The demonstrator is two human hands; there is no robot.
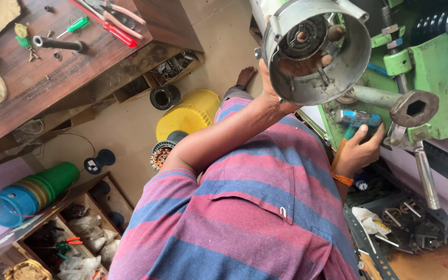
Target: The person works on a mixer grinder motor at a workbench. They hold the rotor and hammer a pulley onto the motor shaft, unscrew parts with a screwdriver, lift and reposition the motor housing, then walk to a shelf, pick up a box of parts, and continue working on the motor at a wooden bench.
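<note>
My left hand (281,96) holds up a round grey metal motor housing (317,52), its open end facing me; my fingers show inside it, near the bearing seat. Lower right, my right hand (359,150), an orange band on its wrist, is closed on a tool with a blue handle (358,119). That tool lies against the green machine (431,78). A thick metal lever with a hexagonal socket end (413,109) juts out of the machine just above my right hand. My striped shirt fills the lower middle.
A wooden workbench (42,78) at upper left carries screwdrivers, pliers and a socket tool. On the floor are a yellow tub (187,116), a wound stator (159,154) and stacked buckets (27,194). Shelves with bags sit lower left; metal parts lie lower right.
</note>
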